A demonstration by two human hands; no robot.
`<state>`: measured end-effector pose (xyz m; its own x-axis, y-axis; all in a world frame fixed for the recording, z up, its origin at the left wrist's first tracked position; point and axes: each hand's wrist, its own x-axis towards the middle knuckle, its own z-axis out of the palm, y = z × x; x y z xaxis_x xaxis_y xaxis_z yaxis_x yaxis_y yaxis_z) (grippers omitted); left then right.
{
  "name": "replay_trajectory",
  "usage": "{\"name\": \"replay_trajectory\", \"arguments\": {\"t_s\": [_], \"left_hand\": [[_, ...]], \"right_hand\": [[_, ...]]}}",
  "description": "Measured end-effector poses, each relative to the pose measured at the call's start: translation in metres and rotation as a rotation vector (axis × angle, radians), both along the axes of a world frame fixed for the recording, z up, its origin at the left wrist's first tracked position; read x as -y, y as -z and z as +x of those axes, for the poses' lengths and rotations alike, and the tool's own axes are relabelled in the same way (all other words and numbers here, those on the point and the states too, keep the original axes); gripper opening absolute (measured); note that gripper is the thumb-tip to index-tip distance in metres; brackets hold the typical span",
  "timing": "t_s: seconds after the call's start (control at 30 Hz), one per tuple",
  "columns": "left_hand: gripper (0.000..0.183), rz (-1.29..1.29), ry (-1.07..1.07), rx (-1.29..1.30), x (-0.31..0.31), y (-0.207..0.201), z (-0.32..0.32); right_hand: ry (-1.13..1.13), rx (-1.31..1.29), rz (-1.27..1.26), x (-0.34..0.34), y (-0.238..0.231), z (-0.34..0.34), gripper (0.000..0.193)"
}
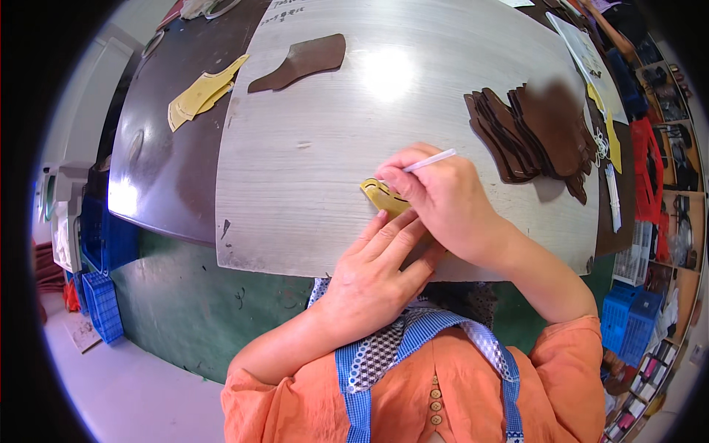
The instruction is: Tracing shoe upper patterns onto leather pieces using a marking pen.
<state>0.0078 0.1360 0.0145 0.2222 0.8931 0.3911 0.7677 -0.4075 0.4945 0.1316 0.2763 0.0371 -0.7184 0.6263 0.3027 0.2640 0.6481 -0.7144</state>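
Note:
A yellow pattern template (385, 201) with dark curved slots lies near the front edge of the pale board. My left hand (371, 279) rests flat across it, fingers stretched out and pressing it down. In my right hand (452, 198) is a slim white marking pen (432, 160), pinched between thumb and fingers, its lower end hidden at the template's upper edge. My hands cover much of the template, so I cannot tell what lies beneath. Farther off to the left lies a single brown leather piece (306, 60). Several similar leather pieces (521, 136) overlap in a stack at right.
More yellow templates (199, 96) lie on the dark tabletop (166, 166) left of the pale board (295, 184). White string (602, 144) and a yellow strip (613, 144) sit at the right edge. Blue crates (103, 306) stand on the floor. Another person's arm (611, 29) shows far right.

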Motion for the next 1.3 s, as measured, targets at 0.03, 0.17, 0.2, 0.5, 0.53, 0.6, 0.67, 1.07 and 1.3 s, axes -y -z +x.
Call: {"name": "replay_trajectory", "arguments": {"t_s": [0.03,0.17,0.2,0.5,0.53,0.6,0.67,1.07,1.3], "left_hand": [[0.029,-0.001,-0.003,0.002,0.0,-0.001,-0.001],[0.03,-0.017,0.006,-0.017,0.001,-0.004,-0.002],[0.029,-0.019,-0.002,-0.034,0.001,-0.003,0.0],[0.031,-0.063,0.035,-0.019,0.003,-0.004,-0.001],[0.031,-0.064,0.036,-0.015,0.004,-0.005,-0.001],[0.037,-0.069,0.026,-0.067,0.004,-0.005,0.0],[0.037,-0.063,0.022,-0.05,0.003,-0.005,0.001],[0.047,-0.071,0.014,-0.046,-0.001,-0.01,0.0],[0.041,-0.03,0.02,-0.176,0.001,-0.02,-0.003]], "right_hand": [[-0.009,-0.011,-0.004,0.001,0.003,-0.004,0.018],[0.027,0.084,-0.073,0.003,-0.005,0.009,0.019],[0.025,0.086,-0.072,0.002,-0.009,0.013,0.019],[-0.004,0.124,-0.041,0.005,-0.008,0.005,0.021],[0.024,0.186,-0.028,0.005,-0.012,0.015,0.021],[0.061,0.261,-0.015,0.006,-0.017,0.033,0.02],[0.157,0.27,0.022,0.007,-0.021,0.049,0.019],[0.212,0.276,-0.149,0.038,-0.039,0.093,0.008],[0.28,0.275,0.019,0.033,-0.009,0.082,0.022]]}}
